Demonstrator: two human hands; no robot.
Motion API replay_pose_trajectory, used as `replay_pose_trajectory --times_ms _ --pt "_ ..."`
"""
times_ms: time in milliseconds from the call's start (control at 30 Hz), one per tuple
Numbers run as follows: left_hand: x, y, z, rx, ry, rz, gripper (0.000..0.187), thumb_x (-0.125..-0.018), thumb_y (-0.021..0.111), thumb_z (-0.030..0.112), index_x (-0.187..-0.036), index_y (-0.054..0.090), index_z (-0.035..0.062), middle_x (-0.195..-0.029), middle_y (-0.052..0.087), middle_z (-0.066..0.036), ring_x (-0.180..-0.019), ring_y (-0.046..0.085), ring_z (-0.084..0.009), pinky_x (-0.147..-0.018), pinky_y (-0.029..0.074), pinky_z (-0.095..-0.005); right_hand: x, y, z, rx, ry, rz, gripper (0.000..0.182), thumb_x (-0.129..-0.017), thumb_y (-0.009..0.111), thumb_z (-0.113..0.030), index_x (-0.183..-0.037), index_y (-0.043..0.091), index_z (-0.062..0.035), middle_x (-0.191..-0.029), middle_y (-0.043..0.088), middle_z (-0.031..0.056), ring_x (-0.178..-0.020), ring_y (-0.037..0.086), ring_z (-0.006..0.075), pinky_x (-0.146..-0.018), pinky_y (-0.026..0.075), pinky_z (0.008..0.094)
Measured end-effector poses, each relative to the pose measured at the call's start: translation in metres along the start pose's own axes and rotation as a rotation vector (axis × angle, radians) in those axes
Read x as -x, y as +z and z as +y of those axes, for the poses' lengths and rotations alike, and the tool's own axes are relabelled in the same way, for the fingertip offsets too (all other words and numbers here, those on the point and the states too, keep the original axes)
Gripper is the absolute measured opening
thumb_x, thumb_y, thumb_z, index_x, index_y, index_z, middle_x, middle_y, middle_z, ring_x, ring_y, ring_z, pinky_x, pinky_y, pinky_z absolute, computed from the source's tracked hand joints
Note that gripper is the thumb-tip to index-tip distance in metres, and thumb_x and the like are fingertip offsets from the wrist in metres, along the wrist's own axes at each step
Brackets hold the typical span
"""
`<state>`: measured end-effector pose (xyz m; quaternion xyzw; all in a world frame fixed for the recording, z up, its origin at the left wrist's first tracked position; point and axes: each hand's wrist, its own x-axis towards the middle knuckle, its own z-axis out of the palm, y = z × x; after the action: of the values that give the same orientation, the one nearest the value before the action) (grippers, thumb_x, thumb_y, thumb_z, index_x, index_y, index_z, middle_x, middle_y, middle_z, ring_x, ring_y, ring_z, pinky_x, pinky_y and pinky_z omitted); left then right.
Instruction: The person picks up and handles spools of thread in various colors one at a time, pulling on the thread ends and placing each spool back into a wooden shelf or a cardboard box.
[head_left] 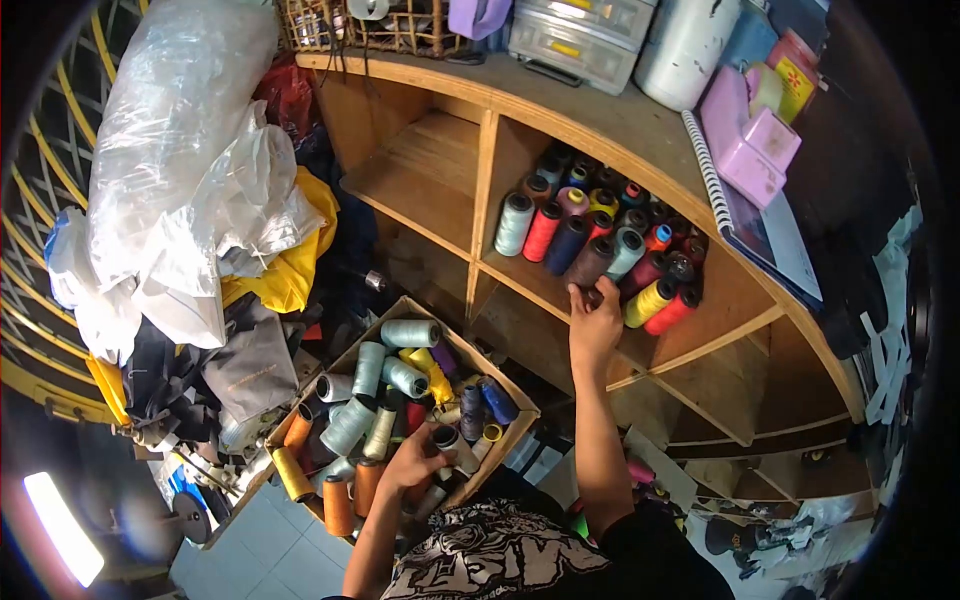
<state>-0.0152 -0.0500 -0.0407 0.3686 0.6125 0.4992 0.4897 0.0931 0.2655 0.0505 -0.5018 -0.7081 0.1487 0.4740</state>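
My right hand (597, 325) reaches into a shelf compartment, its fingertips closed at the lower end of a dark brown thread spool (590, 262). Around that spool stand others in tight rows, including a light blue spool (514, 224), a navy spool (567, 246) and a yellow spool (650, 302). Lower down, my left hand (415, 462) is over a box (522, 425) of loose spools, its fingers around a greyish-beige thread spool (457, 452). Pale blue spools (348, 425) and orange spools (338, 505) lie jumbled beside it.
The wooden shelf (480, 185) curves across the front, with a divider left of the spools. On its top are clear drawers (580, 40), a white container (690, 50), a purple holder (750, 140) and a spiral notebook (775, 255). Plastic-wrapped bundles (180, 130) are piled at left.
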Motion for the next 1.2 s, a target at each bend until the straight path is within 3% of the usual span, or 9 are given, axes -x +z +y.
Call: replay_pose_trajectory --times_ms 133,233,267,333,433,667,867,1067,1200 --pt "-0.007 0.014 0.028 0.442 -0.037 0.095 0.046 -0.083 0.068 0.007 -0.123 0.046 -0.0004 -0.101 0.061 -0.01 -0.093 0.06 -0.0173 -0.081 0.05 -0.0312 0.003 -0.017 -0.013 -0.002 -0.038 0.049 0.043 -0.077 0.077 -0.022 -0.107 0.056 -0.0001 -0.103 0.064 0.0149 -0.085 0.067 0.0254 -0.062 0.056 0.0338" --pt "-0.014 0.022 0.07 0.624 0.091 0.282 0.043 -0.085 0.064 0.005 -0.123 0.044 -0.0014 -0.107 0.058 -0.011 -0.098 0.059 -0.0201 -0.086 0.051 -0.0354 0.018 -0.051 -0.036 -0.303 0.07 -0.408 0.037 -0.083 0.072 -0.02 -0.11 0.056 -0.0004 -0.104 0.065 0.0164 -0.086 0.067 0.0188 -0.066 0.055 0.0287" --pt "-0.019 0.022 0.073 0.757 0.174 0.243 0.039 -0.086 0.06 0.004 -0.121 0.044 -0.0011 -0.109 0.058 -0.013 -0.1 0.06 -0.0233 -0.089 0.051 -0.0395 0.022 -0.06 -0.039 -0.306 0.077 -0.413 0.037 -0.083 0.072 -0.02 -0.11 0.056 -0.0004 -0.104 0.065 0.0164 -0.086 0.067 0.0188 -0.066 0.055 0.0287" --pt "-0.027 0.021 0.081 0.888 0.252 0.194 0.036 -0.087 0.057 0.003 -0.12 0.045 -0.0004 -0.116 0.057 -0.018 -0.106 0.059 -0.0278 -0.091 0.05 -0.0423 0.029 -0.075 -0.04 -0.53 0.032 -1.026 0.038 -0.084 0.071 -0.014 -0.116 0.056 -0.0009 -0.102 0.065 0.011 -0.082 0.065 0.0133 -0.069 0.053 0.0262" --pt "-0.035 0.024 0.099 0.963 0.269 0.177 0.036 -0.087 0.056 0.003 -0.121 0.044 0.0 -0.123 0.054 -0.021 -0.11 0.058 -0.0313 -0.092 0.05 -0.0439 0.038 -0.088 -0.045 -0.738 0.168 -1.344 0.044 -0.086 0.069 -0.015 -0.124 0.053 0.0002 -0.106 0.066 0.0112 -0.092 0.065 0.014 -0.074 0.053 0.0267" --pt "-0.038 0.026 0.11 0.866 0.283 0.134 0.042 -0.088 0.059 0.011 -0.126 0.043 0.0005 -0.127 0.052 -0.023 -0.114 0.055 -0.0321 -0.093 0.049 -0.0442 0.043 -0.098 -0.048 -0.659 0.08 -1.217 0.042 -0.08 0.075 -0.014 -0.116 0.061 0.0014 -0.101 0.067 0.0119 -0.091 0.065 0.0145 -0.078 0.056 0.0291" --pt "-0.033 0.015 0.109 0.688 0.332 0.133 0.05 -0.089 0.062 0.018 -0.131 0.041 0.0 -0.126 0.053 -0.021 -0.113 0.055 -0.0286 -0.096 0.046 -0.0405 0.036 -0.099 -0.043 -0.631 -0.122 -1.094 0.037 -0.078 0.076 -0.015 -0.111 0.064 -0.0037 -0.1 0.067 0.0075 -0.077 0.063 0.0123 -0.072 0.055 0.0278" --pt "-0.033 0.011 0.108 0.532 0.249 0.217 0.037 -0.09 0.062 0.018 -0.12 0.053 -0.0006 -0.122 0.057 -0.016 -0.111 0.055 -0.022 -0.097 0.043 -0.0334 0.035 -0.101 -0.046 -0.574 -0.205 -1.048 0.035 -0.074 0.077 -0.014 -0.106 0.067 -0.0053 -0.094 0.068 0.0078 -0.073 0.063 0.0146 -0.068 0.053 0.0278" --pt "-0.039 0.012 0.102 0.423 0.32 0.313 0.018 -0.09 0.06 0.005 -0.106 0.063 -0.0001 -0.12 0.058 -0.014 -0.11 0.056 -0.02 -0.096 0.043 -0.0325 0.035 -0.101 -0.048 -0.527 -0.304 -0.996 0.035 -0.074 0.077 -0.015 -0.106 0.067 -0.0061 -0.093 0.068 0.0078 -0.071 0.063 0.0154 -0.067 0.051 0.0274"
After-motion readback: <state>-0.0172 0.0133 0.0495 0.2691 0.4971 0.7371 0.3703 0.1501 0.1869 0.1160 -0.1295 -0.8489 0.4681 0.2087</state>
